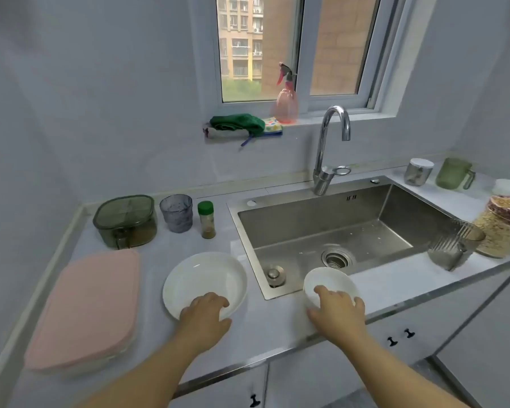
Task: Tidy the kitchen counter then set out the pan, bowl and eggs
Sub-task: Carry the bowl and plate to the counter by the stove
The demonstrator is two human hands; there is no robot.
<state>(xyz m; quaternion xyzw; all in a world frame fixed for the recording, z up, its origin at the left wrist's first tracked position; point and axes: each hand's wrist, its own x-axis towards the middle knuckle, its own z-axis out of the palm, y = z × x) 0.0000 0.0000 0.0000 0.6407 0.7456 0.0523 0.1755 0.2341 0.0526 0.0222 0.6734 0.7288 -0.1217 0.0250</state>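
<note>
Left hand (203,315) — plate (205,275); right hand (336,310) — bowl (327,279), sink (306,228)

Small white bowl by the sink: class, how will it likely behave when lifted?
The small white bowl looks glazed and rigid: probably stiff but breakable. Its smooth rim may slip in the right hand. Close to the sink, a push might tip it in.

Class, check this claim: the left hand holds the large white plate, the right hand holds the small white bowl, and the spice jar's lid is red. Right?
No. The head view shows the spice jar has a green lid, not red. The left hand does hold the large white plate, the right hand the small white bowl.
</note>
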